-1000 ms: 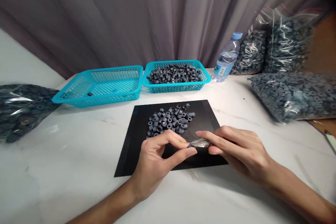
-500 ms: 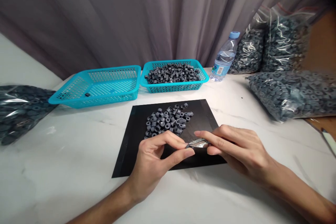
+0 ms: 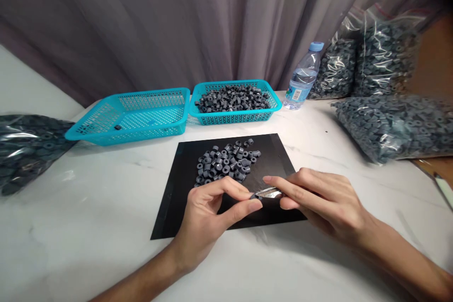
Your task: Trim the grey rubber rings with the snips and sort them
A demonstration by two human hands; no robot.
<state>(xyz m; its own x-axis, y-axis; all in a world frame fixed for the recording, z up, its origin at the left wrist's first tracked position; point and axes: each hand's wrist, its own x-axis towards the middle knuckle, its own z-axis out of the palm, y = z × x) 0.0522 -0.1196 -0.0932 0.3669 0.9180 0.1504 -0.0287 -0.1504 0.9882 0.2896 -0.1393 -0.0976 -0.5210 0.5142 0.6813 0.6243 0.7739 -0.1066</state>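
My left hand (image 3: 215, 217) pinches a small grey plastic ring (image 3: 253, 196) between thumb and forefinger, over the front part of a black mat (image 3: 170, 207). Most of the ring is covered by the fingertips. From the right, my right hand (image 3: 322, 200) grips small metal snips (image 3: 271, 192), whose pointed blades reach the ring's edge. The handles are hidden inside the hand. Behind my left hand, a pile of loose grey rings (image 3: 226, 163) lies on the mat.
Behind the mat stand a teal basket (image 3: 235, 118) full of grey rings and another teal basket (image 3: 155, 130) with one dark piece. A water bottle (image 3: 302, 78) stands right of them. Bags of parts lie at right (image 3: 396, 127) and left (image 3: 28, 155) on the marbled table.
The snips have turned slightly in my right hand, and their blades look a little narrower and shinier. My left hand stays in place with the ring.
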